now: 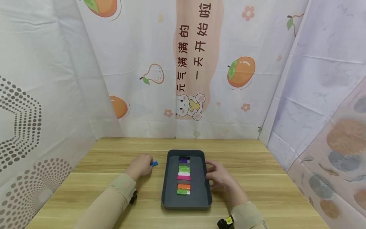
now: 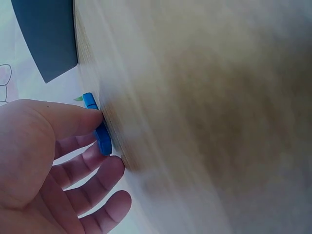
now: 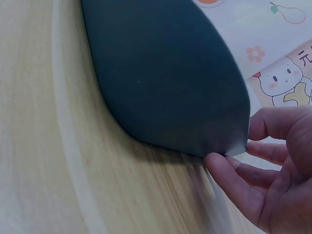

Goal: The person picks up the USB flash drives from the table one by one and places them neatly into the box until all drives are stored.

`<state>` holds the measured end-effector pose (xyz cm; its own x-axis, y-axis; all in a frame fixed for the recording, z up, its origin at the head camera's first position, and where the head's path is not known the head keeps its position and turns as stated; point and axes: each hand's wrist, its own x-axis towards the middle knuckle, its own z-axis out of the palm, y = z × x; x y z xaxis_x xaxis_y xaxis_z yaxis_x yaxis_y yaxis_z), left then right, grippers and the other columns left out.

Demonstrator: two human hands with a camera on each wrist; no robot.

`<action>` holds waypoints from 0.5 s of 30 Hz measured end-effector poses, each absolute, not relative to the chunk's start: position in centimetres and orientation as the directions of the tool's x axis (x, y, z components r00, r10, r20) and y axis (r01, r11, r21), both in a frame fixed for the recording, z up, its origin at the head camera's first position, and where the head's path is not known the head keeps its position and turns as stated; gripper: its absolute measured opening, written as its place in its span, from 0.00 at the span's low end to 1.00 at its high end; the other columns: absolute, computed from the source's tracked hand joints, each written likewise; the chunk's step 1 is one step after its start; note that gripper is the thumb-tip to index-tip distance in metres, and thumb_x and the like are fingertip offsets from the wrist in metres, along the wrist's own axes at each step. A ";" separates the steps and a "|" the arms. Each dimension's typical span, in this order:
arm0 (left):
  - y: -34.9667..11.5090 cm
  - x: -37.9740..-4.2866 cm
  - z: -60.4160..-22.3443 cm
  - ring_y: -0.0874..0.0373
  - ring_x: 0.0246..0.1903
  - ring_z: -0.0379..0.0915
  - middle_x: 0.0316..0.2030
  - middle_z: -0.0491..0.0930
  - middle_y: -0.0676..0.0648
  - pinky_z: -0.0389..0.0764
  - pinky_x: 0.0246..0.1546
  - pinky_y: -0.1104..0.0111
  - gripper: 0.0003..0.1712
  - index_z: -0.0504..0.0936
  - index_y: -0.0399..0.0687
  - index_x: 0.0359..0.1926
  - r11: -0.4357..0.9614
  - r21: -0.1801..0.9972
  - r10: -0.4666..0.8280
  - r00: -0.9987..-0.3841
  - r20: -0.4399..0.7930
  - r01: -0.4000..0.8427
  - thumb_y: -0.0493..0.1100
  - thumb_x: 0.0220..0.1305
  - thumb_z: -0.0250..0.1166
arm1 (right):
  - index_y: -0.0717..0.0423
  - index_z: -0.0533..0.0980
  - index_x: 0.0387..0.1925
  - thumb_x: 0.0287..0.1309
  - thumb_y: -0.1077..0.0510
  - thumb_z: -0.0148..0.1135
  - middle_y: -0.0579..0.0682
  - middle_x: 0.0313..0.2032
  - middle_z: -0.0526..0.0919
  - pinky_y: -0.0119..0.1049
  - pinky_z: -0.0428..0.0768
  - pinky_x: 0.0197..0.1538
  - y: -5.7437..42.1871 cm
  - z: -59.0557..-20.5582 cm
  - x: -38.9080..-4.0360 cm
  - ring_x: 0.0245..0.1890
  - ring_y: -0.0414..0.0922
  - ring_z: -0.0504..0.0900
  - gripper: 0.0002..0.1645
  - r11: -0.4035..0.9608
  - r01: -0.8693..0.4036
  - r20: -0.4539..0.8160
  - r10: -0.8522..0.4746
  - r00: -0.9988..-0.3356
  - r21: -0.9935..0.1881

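My left hand is low over the table left of the tray. Its thumb and a finger pinch a small blue USB stick, which lies close along the wood in the left wrist view, the other fingers loosely bent. A dark grey tray stands in the middle. My right hand holds the tray's right side. In the right wrist view its thumb is at the wall's lower edge and the other fingers at the rim. Inside, in a column, lie several USB sticks, including purple, pink and orange ones.
The wooden table extends on both sides of the tray. A printed curtain hangs behind its far edge, with more cloth at left and right. A wrist camera sits at the right sleeve.
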<state>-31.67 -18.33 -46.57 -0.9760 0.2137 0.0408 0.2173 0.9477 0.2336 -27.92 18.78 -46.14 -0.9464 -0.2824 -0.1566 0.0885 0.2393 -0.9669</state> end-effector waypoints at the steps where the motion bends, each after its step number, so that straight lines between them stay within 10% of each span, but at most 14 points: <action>1: -18.4 -31.7 -46.6 0.55 0.29 0.71 0.30 0.77 0.49 0.78 0.33 0.58 0.06 0.81 0.46 0.29 0.946 0.236 0.216 -0.975 0.045 0.221 0.33 0.61 0.65 | 0.63 0.58 0.76 0.52 0.73 0.60 0.70 0.56 0.75 0.55 0.85 0.29 18.8 -46.1 -27.9 0.41 0.56 0.84 0.48 0.241 0.089 -0.157 -0.281 -0.947 -0.967; 15: -18.2 -31.9 -46.0 0.54 0.33 0.76 0.38 0.78 0.44 0.82 0.36 0.56 0.07 0.85 0.42 0.42 0.936 0.267 0.195 -0.970 0.144 0.227 0.41 0.69 0.67 | 0.62 0.60 0.75 0.51 0.73 0.61 0.70 0.55 0.76 0.55 0.85 0.28 18.7 -46.0 -27.7 0.40 0.56 0.84 0.48 0.237 0.092 -0.156 -0.269 -0.950 -0.967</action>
